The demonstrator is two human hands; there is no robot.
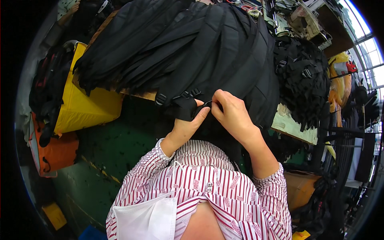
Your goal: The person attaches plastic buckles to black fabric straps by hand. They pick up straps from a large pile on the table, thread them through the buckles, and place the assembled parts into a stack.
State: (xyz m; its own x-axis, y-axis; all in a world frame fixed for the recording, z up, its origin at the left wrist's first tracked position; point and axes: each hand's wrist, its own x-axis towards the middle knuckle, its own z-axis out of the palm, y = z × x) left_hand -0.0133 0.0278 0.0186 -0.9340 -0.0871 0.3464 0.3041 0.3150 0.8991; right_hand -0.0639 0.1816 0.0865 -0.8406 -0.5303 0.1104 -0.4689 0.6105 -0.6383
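A large pile of long, padded black straps point(200, 48) covers the table in front of me. My left hand point(185, 129) grips a black strap end point(181, 111) at the pile's near edge, thumb on top and most fingers hidden under the fabric. Close beside it, my right hand point(234, 115) is pinched against a small black piece of webbing point(207, 104) at my left thumb tip. Just beyond the left hand lie a black plastic buckle point(161, 99) and another black buckle point(195, 92). Exactly how the webbing runs between the fingers is hidden.
A heap of black webbing with buckles point(302, 76) lies to the right, near a pale board edge point(296, 127). On the left are a yellow bin point(90, 110) and an orange container point(60, 154). A cardboard box point(302, 188) stands low at right. A white mask point(146, 220) hangs at my chest.
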